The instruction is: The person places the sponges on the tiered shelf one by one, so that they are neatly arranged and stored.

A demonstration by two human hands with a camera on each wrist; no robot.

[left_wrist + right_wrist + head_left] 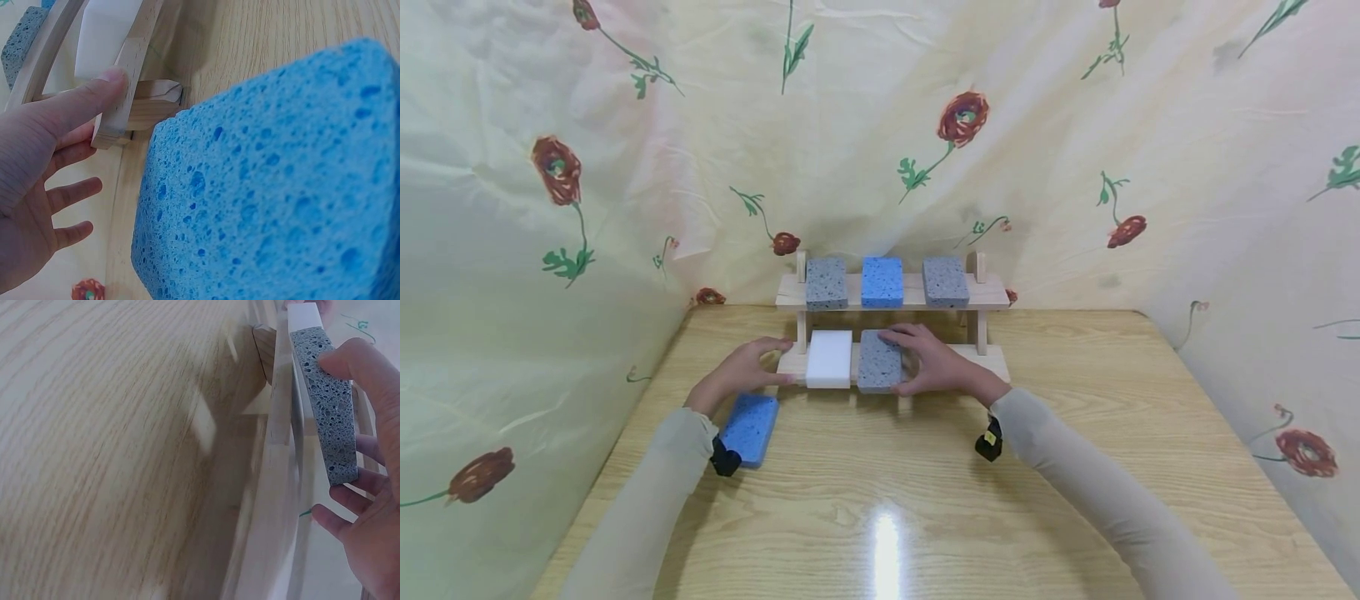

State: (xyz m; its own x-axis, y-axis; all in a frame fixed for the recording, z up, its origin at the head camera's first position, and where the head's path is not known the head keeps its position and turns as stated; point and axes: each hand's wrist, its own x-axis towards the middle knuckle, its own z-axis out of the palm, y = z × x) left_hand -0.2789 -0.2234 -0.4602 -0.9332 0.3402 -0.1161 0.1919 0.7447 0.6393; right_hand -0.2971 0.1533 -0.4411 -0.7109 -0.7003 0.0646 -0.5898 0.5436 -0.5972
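A two-tier wooden rack (992, 358) stands at the back of the table. My left hand (736, 373) holds the left end of its lower shelf, thumb on the front edge in the left wrist view. Beside that hand, on the lower shelf, is a white sponge block (830, 360). Just right of it, my right hand (942, 364) pinches a grey speckled sponge (877, 363) between thumb and fingers; the right wrist view shows the thumb on the sponge's near edge (325, 409). A blue sponge (754, 427) lies on the table under my left wrist, large in the left wrist view.
The upper shelf (988, 293) carries a grey sponge (827, 282) on the left, a blue sponge (882, 281) in the middle and another grey sponge (945, 280) on the right. Flower-patterned cloth (865, 167) hangs behind and at both sides of the wood-grain table (820, 517).
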